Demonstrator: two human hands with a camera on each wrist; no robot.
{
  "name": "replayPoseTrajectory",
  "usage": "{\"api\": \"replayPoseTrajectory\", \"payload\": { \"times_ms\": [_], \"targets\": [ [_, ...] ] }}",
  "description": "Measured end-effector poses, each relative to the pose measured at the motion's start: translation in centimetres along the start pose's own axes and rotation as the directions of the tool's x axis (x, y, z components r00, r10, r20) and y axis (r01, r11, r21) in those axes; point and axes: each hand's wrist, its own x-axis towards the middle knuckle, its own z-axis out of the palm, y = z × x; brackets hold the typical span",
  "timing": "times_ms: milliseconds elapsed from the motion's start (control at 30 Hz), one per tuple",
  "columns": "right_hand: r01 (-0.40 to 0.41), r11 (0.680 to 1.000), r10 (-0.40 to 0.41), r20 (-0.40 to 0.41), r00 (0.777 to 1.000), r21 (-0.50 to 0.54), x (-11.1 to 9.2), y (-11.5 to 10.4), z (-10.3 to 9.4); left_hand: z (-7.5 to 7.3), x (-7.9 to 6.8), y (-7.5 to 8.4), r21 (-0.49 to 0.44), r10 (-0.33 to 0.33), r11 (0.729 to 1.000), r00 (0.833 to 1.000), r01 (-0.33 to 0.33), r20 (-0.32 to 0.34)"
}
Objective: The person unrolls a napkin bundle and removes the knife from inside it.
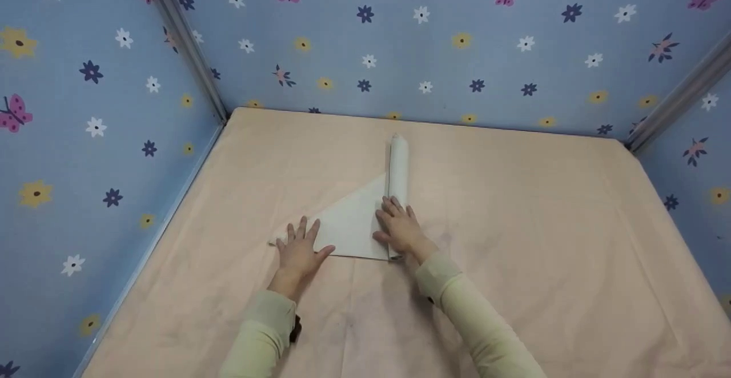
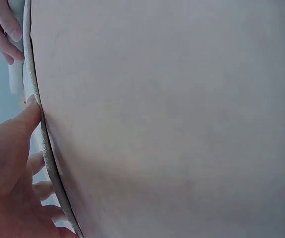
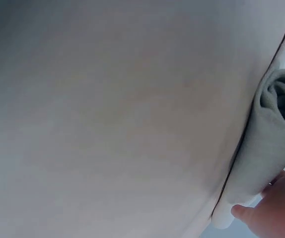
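A pale grey-white cloth (image 1: 354,224) lies on the table, partly rolled. Its flat part tapers toward the left, and its right side forms a long roll (image 1: 399,167) that points away from me. With fingers spread, my left hand (image 1: 300,258) rests on the cloth's left end, where a small bit (image 1: 277,240) sticks out past the fingers. My right hand (image 1: 402,230) lies over the near half of the roll, fingers extended and touching both roll and flat cloth. The right wrist view shows the roll's spiral end (image 3: 284,101); part of that hand is hidden behind it.
A peach cover (image 1: 542,241) spreads over the table beneath the cloth. Blue panels with flowers and butterflies (image 1: 422,47) stand along the back and both sides, joined by grey metal posts (image 1: 188,41) at the corners.
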Motion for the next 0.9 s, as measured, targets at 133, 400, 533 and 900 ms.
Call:
{"api": "replayPoseTrajectory", "payload": {
  "times_ms": [133,400,533,900],
  "targets": [
    [-0.023,0.999,0.024,0.017,1.000,-0.027,-0.1,0.3,-0.1,0.0,0.0,0.0,-0.004,-0.002,1.000,1.000,0.002,-0.001],
    [-0.040,0.996,0.042,0.031,0.999,-0.078,-0.4,0.6,-0.5,-0.1,0.0,0.1,-0.008,0.002,1.000,1.000,-0.002,0.002],
    [-0.040,0.996,0.043,0.035,0.998,-0.081,-0.7,0.9,-0.7,-0.1,0.0,0.1,-0.003,0.007,1.000,1.000,-0.007,0.001],
    [-0.039,0.997,0.040,0.007,0.999,-0.063,-1.1,1.7,-0.7,-0.1,0.0,0.2,0.027,0.009,1.000,1.000,-0.009,0.008]
  ]
}}
